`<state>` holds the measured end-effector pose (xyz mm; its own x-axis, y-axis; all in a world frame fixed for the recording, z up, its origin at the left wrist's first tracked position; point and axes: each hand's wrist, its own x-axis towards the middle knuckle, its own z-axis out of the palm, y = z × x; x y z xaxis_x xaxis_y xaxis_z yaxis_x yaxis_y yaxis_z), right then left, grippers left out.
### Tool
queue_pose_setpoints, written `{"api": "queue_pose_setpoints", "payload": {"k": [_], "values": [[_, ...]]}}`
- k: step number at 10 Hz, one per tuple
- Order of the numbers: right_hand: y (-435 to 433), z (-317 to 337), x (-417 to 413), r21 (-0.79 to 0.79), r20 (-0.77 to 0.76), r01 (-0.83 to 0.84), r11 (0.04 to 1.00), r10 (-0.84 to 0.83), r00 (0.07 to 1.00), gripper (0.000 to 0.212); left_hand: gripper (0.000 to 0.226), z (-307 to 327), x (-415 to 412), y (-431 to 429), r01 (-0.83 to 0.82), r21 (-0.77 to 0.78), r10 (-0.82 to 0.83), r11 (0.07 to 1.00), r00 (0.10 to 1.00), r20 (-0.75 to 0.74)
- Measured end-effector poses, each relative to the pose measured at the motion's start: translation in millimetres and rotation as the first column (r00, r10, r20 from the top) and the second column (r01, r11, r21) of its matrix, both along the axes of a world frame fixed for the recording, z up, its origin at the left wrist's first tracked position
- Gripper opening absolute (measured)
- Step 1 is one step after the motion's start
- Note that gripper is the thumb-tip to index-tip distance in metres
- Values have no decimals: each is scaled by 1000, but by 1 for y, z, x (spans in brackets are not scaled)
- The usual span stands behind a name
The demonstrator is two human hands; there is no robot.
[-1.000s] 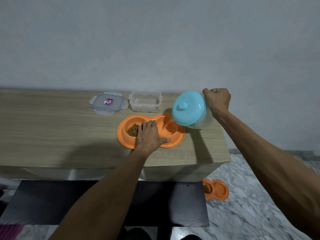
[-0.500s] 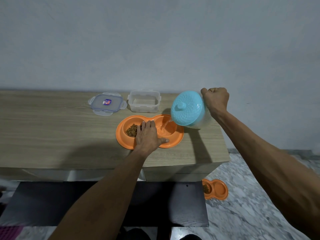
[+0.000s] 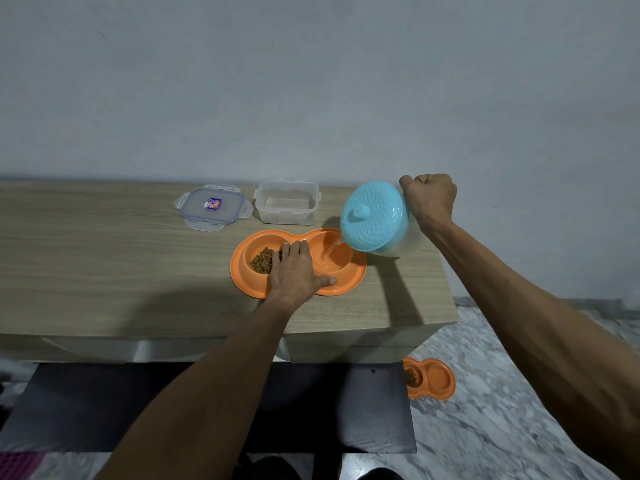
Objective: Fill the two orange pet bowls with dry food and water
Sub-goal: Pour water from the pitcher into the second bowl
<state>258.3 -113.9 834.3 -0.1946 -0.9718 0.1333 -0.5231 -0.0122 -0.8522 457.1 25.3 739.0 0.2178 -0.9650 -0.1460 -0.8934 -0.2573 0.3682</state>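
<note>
As water runs into the right well, left hand pins the bowl

On wood-grain table [image 3: 104,271], tilted jug [image 3: 375,216]: ribbed blue dome lid, cloudy body. Right hand [image 3: 429,197] fisted at its back, likely round a hidden handle. Best: shallow tilt, spout low, stop short of rim. Glossy orange double bowl [image 3: 346,287] sits front-right on table; left hand [image 3: 294,275] flat, fingers straight, pressing its middle. Clear boxy tub [image 3: 286,206] and clip lid [image 3: 212,207] behind. Second orange bowl [image 3: 431,377] on marble floor. Kibble [image 3: 262,263] in left well; thin stream [image 3: 332,251] in right.
</note>
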Motion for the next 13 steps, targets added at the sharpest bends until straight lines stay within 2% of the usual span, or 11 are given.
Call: {"api": "queue_pose_setpoints", "payload": {"k": [7, 13], "values": [[2, 5, 0, -66, -49, -43, 997, 40, 998, 39, 104, 4, -1, 1, 2, 1, -2, 1000, 1000, 7], [0, 3, -1, -102, -115, -67, 993, 55, 992, 36, 106, 4, -1, 1, 7, 13, -7, 1000, 1000, 26]]}}
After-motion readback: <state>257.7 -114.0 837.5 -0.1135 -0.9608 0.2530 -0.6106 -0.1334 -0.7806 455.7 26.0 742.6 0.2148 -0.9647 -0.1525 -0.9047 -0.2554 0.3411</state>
